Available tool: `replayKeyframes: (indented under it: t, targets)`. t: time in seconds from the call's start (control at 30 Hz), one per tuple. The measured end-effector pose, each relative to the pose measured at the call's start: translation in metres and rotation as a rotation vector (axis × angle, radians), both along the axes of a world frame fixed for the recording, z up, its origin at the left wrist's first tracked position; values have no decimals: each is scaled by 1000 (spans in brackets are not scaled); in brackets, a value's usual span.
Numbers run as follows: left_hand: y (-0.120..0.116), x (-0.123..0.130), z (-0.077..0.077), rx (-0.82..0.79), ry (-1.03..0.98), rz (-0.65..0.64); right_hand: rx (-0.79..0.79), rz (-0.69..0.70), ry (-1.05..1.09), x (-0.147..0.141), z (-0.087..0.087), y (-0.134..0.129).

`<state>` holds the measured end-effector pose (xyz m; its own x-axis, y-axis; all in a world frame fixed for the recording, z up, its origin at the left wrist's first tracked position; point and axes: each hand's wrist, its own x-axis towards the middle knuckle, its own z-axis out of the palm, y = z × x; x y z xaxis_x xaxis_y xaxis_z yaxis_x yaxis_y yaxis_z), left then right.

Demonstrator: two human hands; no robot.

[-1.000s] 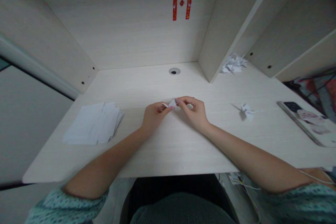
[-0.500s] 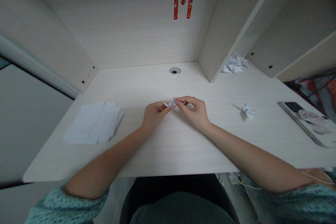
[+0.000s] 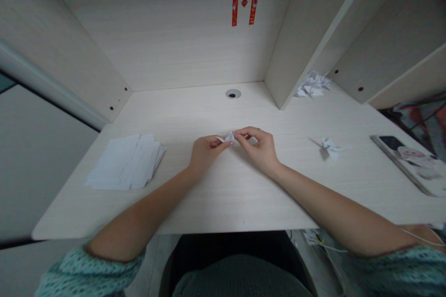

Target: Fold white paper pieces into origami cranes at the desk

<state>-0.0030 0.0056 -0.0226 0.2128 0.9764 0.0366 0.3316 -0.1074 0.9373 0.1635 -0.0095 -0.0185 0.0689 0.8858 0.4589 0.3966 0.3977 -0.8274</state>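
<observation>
White folded paper (image 3: pixel 229 138) held between left grip (image 3: pixel 205 152) and right grip (image 3: pixel 260 147)

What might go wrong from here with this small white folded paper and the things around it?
The small white folded paper is pinched by the left hand and right hand, so a hard tug might tear it. The left forearm might brush the nearby uneven stack of white paper sheets. The right forearm could knock the spiky white folded-paper piece beyond it.
</observation>
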Motion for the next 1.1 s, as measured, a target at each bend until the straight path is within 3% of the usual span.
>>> replayKeyframes:
  t: [0.8, 1.1]
  targets:
    - [3, 1, -2, -36, -93, -7, -34, -12, 38, 0, -1, 2]
    - [4, 2, 0, -87, -131, 66, -137, -34, 203, 1, -2, 8]
